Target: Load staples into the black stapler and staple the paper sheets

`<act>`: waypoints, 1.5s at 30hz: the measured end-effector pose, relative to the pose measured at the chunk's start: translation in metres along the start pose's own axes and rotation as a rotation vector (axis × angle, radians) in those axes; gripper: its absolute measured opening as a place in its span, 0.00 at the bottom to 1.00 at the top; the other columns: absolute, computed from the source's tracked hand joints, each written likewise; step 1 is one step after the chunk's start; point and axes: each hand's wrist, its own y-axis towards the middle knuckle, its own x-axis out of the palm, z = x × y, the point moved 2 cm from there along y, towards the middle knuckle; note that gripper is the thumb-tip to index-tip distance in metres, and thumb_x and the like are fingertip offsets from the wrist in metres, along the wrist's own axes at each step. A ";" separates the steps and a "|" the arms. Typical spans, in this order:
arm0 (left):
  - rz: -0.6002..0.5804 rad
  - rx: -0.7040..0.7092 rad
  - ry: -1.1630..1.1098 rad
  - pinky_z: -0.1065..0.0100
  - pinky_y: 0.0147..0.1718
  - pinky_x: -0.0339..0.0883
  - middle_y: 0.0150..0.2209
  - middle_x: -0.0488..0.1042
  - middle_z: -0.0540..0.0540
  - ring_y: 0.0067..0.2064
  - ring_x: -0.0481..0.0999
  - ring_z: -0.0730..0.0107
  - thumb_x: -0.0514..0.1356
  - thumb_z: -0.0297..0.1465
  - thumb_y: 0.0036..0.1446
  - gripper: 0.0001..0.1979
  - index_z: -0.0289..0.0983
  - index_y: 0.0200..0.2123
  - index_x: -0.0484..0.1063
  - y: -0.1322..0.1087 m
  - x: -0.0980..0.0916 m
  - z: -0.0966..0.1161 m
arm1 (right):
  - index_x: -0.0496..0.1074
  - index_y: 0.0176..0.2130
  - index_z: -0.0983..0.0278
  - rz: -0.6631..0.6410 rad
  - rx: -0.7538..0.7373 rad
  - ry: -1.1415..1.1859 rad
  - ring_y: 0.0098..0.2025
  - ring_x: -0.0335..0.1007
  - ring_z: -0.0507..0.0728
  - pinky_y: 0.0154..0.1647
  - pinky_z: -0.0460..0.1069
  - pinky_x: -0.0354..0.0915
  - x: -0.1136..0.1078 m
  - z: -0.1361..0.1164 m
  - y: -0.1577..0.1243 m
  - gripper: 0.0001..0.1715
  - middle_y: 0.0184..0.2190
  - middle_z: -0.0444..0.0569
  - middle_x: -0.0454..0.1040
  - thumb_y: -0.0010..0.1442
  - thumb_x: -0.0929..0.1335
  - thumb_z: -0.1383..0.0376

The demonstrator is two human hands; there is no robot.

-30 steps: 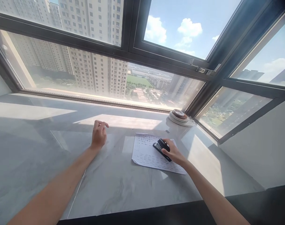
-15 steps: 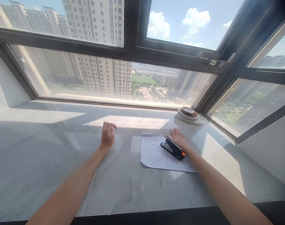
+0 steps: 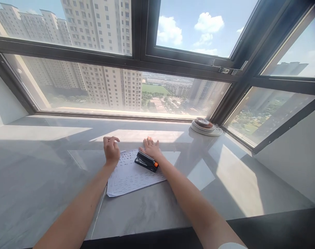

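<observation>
A stack of printed paper sheets (image 3: 131,180) lies slightly turned on the marble-look sill. On top of it rests a black stapler (image 3: 146,162) with an orange part at its near end. My right hand (image 3: 150,148) lies flat at the stack's far right edge, fingers spread, just beyond the stapler. Beside the left edge of the sheets is my left hand (image 3: 111,150), its fingers curled in with nothing visible in them. My right forearm covers the right end of the stack.
A stack of plates or round dishes (image 3: 205,128) stands in the far right corner of the sill (image 3: 56,180). Dark-framed windows (image 3: 136,64) rise behind it, with tall buildings outside. A dark strip (image 3: 147,238) runs along the sill's front edge.
My right hand has slid the paper stack left, with the stapler on it, up to my left hand. The sheets have turned a little. My left hand stays curled.
</observation>
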 end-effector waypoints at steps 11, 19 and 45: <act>-0.095 0.199 0.222 0.58 0.41 0.62 0.39 0.65 0.43 0.37 0.70 0.59 0.48 0.18 0.58 0.15 0.39 0.32 0.71 0.003 -0.002 0.004 | 0.36 0.75 0.71 0.033 -0.073 0.028 0.77 0.15 0.63 0.72 0.70 0.25 0.001 -0.032 -0.007 0.50 0.76 0.55 0.23 0.70 0.45 0.41; -0.229 0.172 0.065 0.63 0.32 0.63 0.38 0.63 0.43 0.36 0.69 0.62 0.48 0.19 0.59 0.15 0.39 0.31 0.71 0.000 -0.002 0.005 | 0.31 0.75 0.74 0.019 0.099 0.019 0.76 0.13 0.62 0.73 0.66 0.25 0.002 0.018 -0.041 0.53 0.75 0.56 0.22 0.69 0.46 0.40; -0.977 0.354 0.091 0.49 0.62 0.65 0.63 0.68 0.43 0.63 0.68 0.55 0.51 0.35 0.71 0.17 0.44 0.58 0.72 -0.055 0.039 0.040 | 0.72 0.47 0.60 0.253 -0.232 0.566 0.48 0.67 0.60 0.52 0.57 0.66 -0.042 0.102 -0.082 0.22 0.49 0.53 0.69 0.68 0.62 0.47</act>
